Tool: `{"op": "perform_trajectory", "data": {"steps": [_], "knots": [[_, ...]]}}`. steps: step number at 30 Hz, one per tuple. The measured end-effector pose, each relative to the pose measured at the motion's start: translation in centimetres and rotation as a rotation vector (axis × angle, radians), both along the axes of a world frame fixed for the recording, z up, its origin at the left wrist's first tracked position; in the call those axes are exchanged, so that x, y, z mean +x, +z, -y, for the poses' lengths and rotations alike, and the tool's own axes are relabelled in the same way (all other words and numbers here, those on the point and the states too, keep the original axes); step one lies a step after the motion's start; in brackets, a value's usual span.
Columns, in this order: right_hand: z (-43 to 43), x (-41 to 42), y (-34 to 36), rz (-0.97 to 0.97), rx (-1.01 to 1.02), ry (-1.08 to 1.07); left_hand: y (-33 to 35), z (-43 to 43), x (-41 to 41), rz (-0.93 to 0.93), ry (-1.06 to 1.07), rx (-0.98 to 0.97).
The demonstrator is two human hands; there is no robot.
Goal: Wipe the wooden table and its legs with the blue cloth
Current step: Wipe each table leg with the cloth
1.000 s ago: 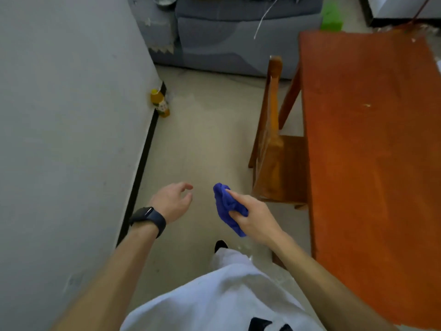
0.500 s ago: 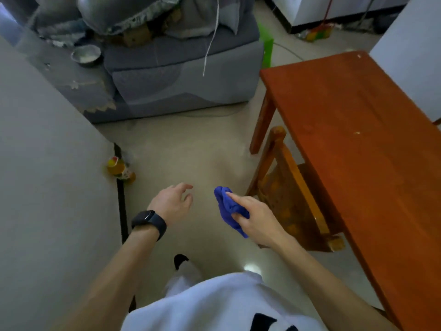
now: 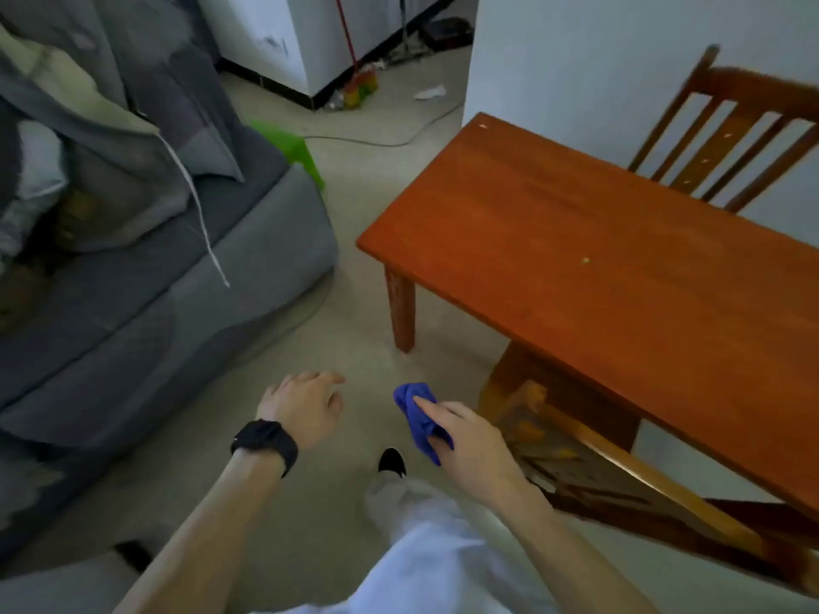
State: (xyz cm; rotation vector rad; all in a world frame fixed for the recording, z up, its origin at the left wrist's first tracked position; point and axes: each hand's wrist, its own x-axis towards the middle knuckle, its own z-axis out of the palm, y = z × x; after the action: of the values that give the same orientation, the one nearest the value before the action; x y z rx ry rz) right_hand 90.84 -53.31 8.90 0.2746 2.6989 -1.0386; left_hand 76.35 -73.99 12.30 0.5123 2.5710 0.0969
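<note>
After turning, you now face the corner leg [image 3: 401, 312] of the wooden table [image 3: 576, 259], right hand [image 3: 469, 445] pinching the bunched blue cloth [image 3: 416, 414] near that table, left hand [image 3: 306, 405] loosely spread, wiping not started.

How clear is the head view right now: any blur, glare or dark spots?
Head view: dim, bluish light, no strong glare; the slatted chair and the grey sofa near the frame edges are smeared; the second chair under the wooden table sits in shadow; the blue cloth in the right hand reads fairly sharp.
</note>
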Motion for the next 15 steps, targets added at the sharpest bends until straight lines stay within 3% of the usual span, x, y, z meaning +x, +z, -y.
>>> {"op": "perform_trajectory", "data": {"steps": [9,15], "knots": [[4.3,-23.6,1.5,0.062,0.050,0.011,0.0,6.0,-20.7,0.072,-0.062,-0.054],[5.0,-35.4,0.6,0.116,0.084,-0.194,-3.4,6.4,-36.7,0.140,-0.238,-0.078]]}}
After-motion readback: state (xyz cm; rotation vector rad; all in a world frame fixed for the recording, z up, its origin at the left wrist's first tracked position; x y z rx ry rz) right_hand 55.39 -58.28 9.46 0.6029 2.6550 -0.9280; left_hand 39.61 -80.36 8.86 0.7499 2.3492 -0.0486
